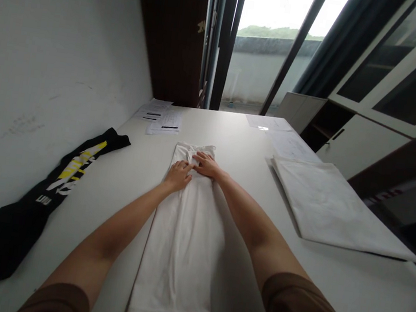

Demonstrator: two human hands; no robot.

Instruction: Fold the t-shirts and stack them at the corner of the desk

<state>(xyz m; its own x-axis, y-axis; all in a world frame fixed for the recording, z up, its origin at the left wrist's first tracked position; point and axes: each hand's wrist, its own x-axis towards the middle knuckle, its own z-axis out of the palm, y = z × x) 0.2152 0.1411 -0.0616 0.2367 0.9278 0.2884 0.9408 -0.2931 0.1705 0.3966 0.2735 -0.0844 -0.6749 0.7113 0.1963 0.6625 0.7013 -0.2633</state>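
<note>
A white garment [184,256], folded into a long narrow strip, lies lengthwise on the table in front of me, with a soft ridge running down its middle. Near its far end, my left hand [178,176] rests on the cloth with the fingers spread over it. My right hand [206,165] lies just beside it, palm down, its fingers stretched across the cloth. The two hands are close together at the fingertips. Neither visibly grips the fabric.
Along the wall on the left lies a folded black garment [25,213] with a yellow and white print. A flat folded white cloth [334,207] is on the right. Papers [164,120] lie at the far left of the white table [212,125], more sheets [290,144] at the far right.
</note>
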